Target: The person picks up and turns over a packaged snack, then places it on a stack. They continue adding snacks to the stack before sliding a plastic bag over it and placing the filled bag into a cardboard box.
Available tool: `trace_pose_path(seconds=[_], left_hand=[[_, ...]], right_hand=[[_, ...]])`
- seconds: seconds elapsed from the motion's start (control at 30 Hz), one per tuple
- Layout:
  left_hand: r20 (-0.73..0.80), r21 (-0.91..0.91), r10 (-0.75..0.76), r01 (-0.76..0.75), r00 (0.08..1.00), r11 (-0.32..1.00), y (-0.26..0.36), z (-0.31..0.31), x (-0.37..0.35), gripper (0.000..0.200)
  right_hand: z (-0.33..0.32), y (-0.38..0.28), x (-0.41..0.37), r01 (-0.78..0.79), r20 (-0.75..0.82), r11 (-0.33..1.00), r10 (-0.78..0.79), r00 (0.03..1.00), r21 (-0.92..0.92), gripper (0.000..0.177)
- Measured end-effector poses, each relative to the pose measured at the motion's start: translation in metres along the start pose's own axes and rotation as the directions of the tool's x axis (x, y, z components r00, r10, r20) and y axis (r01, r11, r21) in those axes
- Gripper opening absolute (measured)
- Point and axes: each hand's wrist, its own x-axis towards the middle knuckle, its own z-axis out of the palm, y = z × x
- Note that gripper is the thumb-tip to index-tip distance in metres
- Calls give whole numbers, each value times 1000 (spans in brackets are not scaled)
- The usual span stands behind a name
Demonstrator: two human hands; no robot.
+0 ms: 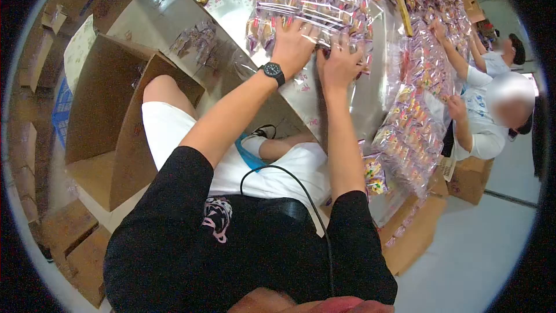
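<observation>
A large clear plastic bag (315, 3) lies flat on the metal table, filled with rows of small wrapped packets with purple, red and yellow print. My left hand (294, 43) rests on its near edge with the fingers stretched over the plastic. Just to the right, my right hand (340, 64) also lies on that edge, its fingers spread and bent a little over the packets. The two thumbs are close together. Some fingertips are hard to make out against the shiny film.
An open cardboard box (110, 122) stands left of my leg. Loose packets (197, 43) lie on the metal table (370, 87). More filled bags (411, 133) and a packet heap (431, 0) are on the right, near two co-workers. Yellow bars (402, 14) cross the table.
</observation>
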Motion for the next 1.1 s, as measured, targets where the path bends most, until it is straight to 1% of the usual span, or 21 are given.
trace_pose_path(seconds=[0.1, 0.13, 0.23, 0.27, 0.33, 0.37, 0.4, 0.47, 0.5, 0.57, 0.6, 0.63, 0.7, 0.73, 0.83, 0.93, 1.03, 1.07, 1.1], left_hand=[[-23, -49, 38, -39, 999, 998, -6, 9, -3, 35], [-112, -61, 42, -50, 993, 997, -6, 15, -3, 37], [-110, 53, 101, -96, 989, 994, -9, 22, -8, 41], [-87, 40, 89, -86, 992, 995, -10, 25, -5, 43], [-39, 12, 69, -69, 997, 998, -8, 22, 1, 49], [1, -16, 93, -93, 996, 996, -8, 18, 2, 52], [37, -39, 121, -120, 992, 992, -12, 11, 5, 56], [108, -89, 182, -172, 977, 981, -23, -3, 8, 64], [126, -87, 197, -187, 972, 978, -29, -5, 8, 65], [159, -84, 222, -211, 962, 974, -37, -10, 10, 67], [296, -126, 121, -87, 947, 988, -33, -26, 16, 71], [232, -89, 144, -127, 962, 988, -34, -24, 17, 72], [108, -12, 194, -194, 975, 981, -42, -19, 10, 74], [162, -153, 192, -167, 968, 974, -47, -15, 11, 75], [179, -124, 205, -185, 962, 975, -57, -6, 13, 74], [142, -157, 126, -103, 982, 982, -54, 2, 9, 57], [235, -129, 88, -58, 968, 990, -52, 8, 11, 57], [135, -136, 88, -70, 987, 988, -50, 11, 9, 59], [164, -98, 76, -61, 983, 993, -46, 5, 9, 58]], right_hand=[[9, -3, -2, 38, -141, 999, -42, 989, -33, 61], [12, -3, -3, 38, -183, 999, -42, 982, -27, 61], [4, -8, -1, 14, -240, 997, 5, 971, 77, 59], [-4, -4, -2, 48, -200, 992, -23, 980, 120, 58], [-13, 11, 1, 153, -212, 963, -106, 971, 220, 59], [-18, 18, 2, 205, -225, 941, -146, 963, 270, 60], [-30, 21, 0, 171, -155, 945, -132, 979, 278, 56], [-23, 34, 0, 216, -149, 936, -181, 972, 277, 54], [-23, 37, 0, 237, -143, 932, -204, 968, 275, 54], [-22, 39, -2, 224, -145, 939, -191, 971, 262, 54], [-20, 38, 0, 225, -159, 937, -188, 969, 266, 54], [-18, 39, 1, 226, -173, 936, -184, 968, 270, 54], [-23, 38, 1, 209, -113, 956, -189, 975, 207, 54], [-27, 35, 1, 204, -81, 963, -192, 978, 177, 54], [-27, 29, 8, 220, -130, 963, -201, 971, 153, 52], [-24, 25, 16, 172, -23, 979, -170, 985, 110, 52], [-26, 17, 19, 129, -7, 990, -129, 992, 53, 52], [-24, 17, 20, 131, -20, 990, -130, 991, 53, 52], [-21, 16, 19, 133, -31, 990, -132, 991, 53, 52]])
